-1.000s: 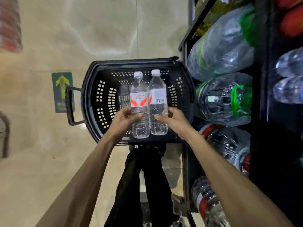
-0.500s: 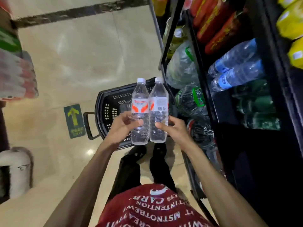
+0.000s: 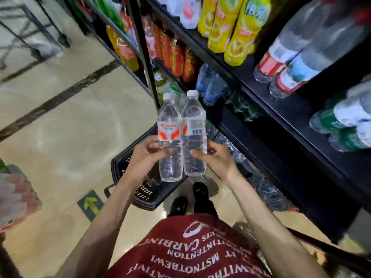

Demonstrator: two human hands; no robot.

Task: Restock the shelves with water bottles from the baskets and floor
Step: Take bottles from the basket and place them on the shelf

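Observation:
Two clear water bottles with white caps and red-and-white labels stand upright side by side in front of me. My left hand [image 3: 149, 155] grips the left bottle [image 3: 169, 125] low on its body. My right hand [image 3: 215, 157] grips the right bottle [image 3: 194, 117] the same way. Both bottles hang above the black plastic basket [image 3: 128, 157] on the floor. The black shelves [image 3: 285, 109] rise to the right, their lower levels holding several water bottles with blue or green labels.
Upper shelves carry yellow, red and orange drink bottles. Large water bottles [image 3: 267, 191] lie along the bottom shelf near my black shoes [image 3: 200, 192]. A green floor sticker with a yellow arrow [image 3: 91, 204] sits left of the basket. Polished tile floor stretches to the left.
Both hands have lifted the two bottles up out of the basket. My view has tilted upward, bringing the higher shelves into sight.

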